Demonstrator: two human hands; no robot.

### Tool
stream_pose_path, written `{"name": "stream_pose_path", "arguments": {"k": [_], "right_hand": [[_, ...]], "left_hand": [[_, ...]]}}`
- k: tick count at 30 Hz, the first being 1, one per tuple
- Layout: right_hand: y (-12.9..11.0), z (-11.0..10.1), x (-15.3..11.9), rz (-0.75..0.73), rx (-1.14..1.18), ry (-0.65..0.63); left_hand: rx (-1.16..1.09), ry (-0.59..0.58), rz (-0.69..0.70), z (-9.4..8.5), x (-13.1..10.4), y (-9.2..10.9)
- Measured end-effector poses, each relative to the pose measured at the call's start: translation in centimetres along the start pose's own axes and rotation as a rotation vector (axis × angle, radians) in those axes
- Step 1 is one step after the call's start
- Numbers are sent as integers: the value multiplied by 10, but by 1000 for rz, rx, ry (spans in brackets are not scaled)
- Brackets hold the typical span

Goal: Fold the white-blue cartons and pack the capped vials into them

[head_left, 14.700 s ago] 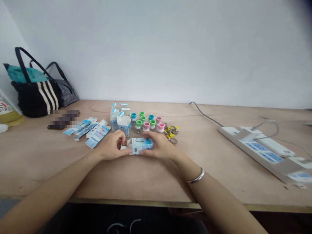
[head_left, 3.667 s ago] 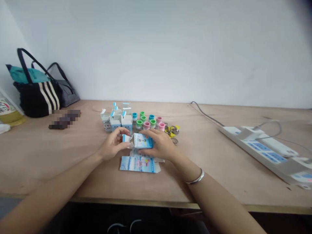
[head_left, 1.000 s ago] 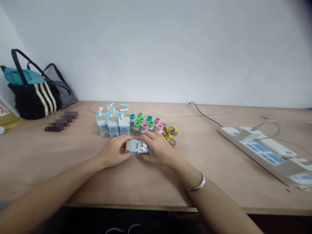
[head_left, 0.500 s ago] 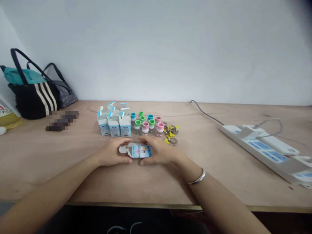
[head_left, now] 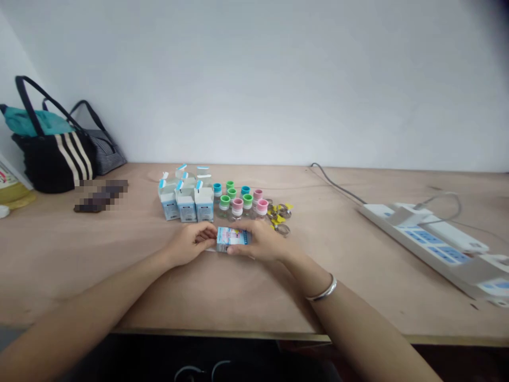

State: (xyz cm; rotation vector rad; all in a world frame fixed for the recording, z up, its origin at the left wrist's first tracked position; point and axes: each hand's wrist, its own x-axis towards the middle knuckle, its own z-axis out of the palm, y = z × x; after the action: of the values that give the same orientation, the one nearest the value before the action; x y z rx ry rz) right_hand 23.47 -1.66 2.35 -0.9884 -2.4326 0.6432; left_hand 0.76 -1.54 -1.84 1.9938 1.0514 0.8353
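Observation:
A small blue and white printed box [head_left: 227, 239] lies on its side near the middle of the table. My right hand [head_left: 260, 240] grips its right end between thumb and fingers. At the box's left end is my left hand [head_left: 194, 243], its fingers curled and closed near the thumb; what they pinch, if anything, is hidden. Behind my hands stand several upright boxes with raised flaps [head_left: 204, 206]. Beside them are several small clear bottles with green, blue and pink tops [head_left: 237, 206], and metal rings with yellow tabs [head_left: 283, 229].
A white power strip [head_left: 421, 239] with plugs and cables lies at the right. On the left are a black striped bag [head_left: 51, 159], a grey striped bag [head_left: 105, 151], a blurred dark object [head_left: 101, 196] and a partly visible yellowish container [head_left: 14, 193].
The box's left flaps, which stuck out before, no longer show, and its printed face has turned. My left hand's fingers have closed from a spread pose; my right hand has shifted slightly.

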Motion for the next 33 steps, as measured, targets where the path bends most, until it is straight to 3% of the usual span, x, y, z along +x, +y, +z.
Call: {"name": "stream_pose_path", "arguments": {"k": [4,9,14,19,33], "right_hand": [[-2,3,0,-9,19,4],[-2,3,-1,55,-16,40],[-1,1,-2,108,-49,26],[0,4,-1,86,-54,10],[-2,6,-1,13,-54,42]], "left_hand": [[10,79,-7,4,0,1],[237,101,41,-13,-6,2],[-52,35,-168,-26,-12,-2],[-262,55,-266,-19,-9,0],[-377,6,-184,-2,-8,13]]}}
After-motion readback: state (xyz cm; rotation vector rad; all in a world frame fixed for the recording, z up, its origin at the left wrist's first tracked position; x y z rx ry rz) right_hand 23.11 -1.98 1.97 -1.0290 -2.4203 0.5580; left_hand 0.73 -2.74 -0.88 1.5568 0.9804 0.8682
